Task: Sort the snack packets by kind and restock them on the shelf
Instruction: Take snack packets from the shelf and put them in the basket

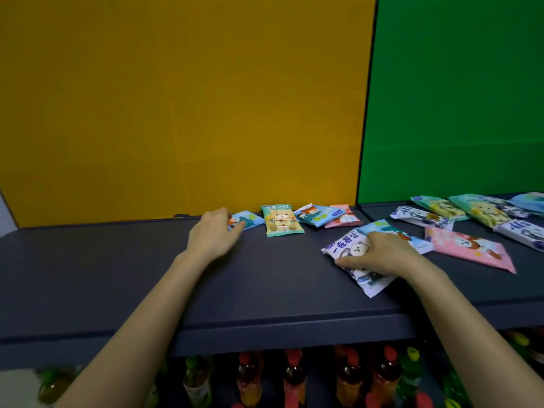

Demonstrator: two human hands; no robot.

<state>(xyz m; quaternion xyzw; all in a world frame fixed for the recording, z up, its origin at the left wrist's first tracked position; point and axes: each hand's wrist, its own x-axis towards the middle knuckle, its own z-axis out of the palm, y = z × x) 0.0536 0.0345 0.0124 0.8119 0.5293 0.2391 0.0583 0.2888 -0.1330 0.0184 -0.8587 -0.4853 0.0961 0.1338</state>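
Observation:
Snack packets lie on a dark shelf top (265,278). My left hand (213,235) reaches to the back edge and pinches a small blue packet (248,219) with a fox picture. Beside it lies a green bear packet (281,220), then another blue packet (316,216) and a pink packet (343,216). My right hand (379,253) grips a white packet (360,265) with purple writing, which overlaps a blue packet (385,228). A large pink packet (471,248) lies to the right of that hand.
Several more green, white and blue packets (477,212) are scattered at the far right. A yellow panel (182,107) and a green panel (459,98) stand behind the shelf. Bottles with red, yellow and green caps (294,375) fill the level below.

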